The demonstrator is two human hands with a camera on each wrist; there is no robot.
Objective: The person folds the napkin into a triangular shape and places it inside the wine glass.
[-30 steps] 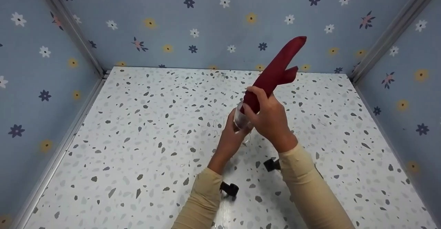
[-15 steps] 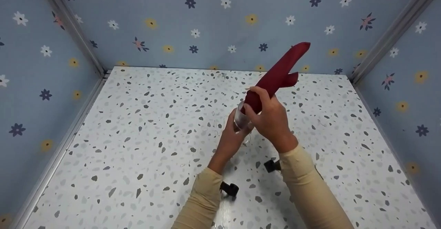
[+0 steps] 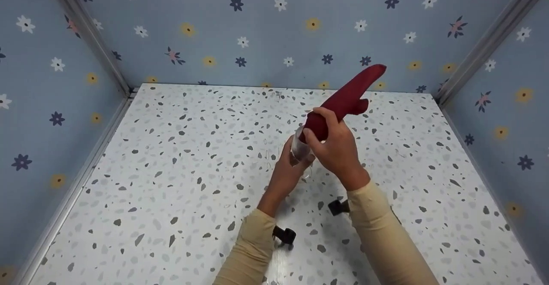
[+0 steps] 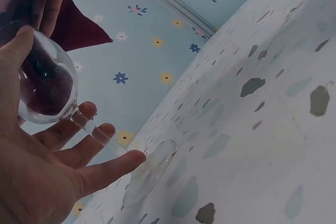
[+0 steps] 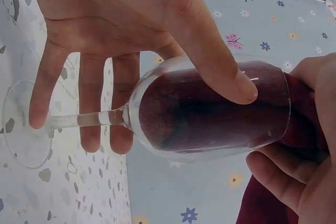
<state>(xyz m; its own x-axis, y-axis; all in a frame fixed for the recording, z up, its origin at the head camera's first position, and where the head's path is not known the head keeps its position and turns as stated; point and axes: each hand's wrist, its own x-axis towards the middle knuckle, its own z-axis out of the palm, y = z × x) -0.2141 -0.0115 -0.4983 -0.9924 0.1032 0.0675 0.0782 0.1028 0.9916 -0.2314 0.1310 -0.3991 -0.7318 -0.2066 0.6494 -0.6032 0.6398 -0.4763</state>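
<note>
My left hand [image 3: 286, 175] holds a clear stemmed wine glass [image 3: 300, 147], tilted over the table. In the right wrist view the left thumb lies along the bowl [image 5: 210, 129], with other fingers behind the stem [image 5: 89, 119]. Dark red cloth [image 3: 348, 98], like a napkin, fills much of the bowl. Above the rim my right hand [image 3: 341, 150] grips this cloth, thumb and fingers wrapped round it. Its long pointed end and a shorter flap stick out toward the upper right. The glass's round foot [image 4: 151, 174] shows near the left fingertips.
A white speckled tabletop [image 3: 180, 156] lies under both hands. Blue panels [image 3: 274, 31] printed with flowers and butterflies stand at the back and both sides. Black camera mounts [image 3: 286, 236] stick out from the wrists.
The cloth's long free end has tipped lower and slightly to the right, and the short flap has dropped too. Both hands stay in nearly the same place.
</note>
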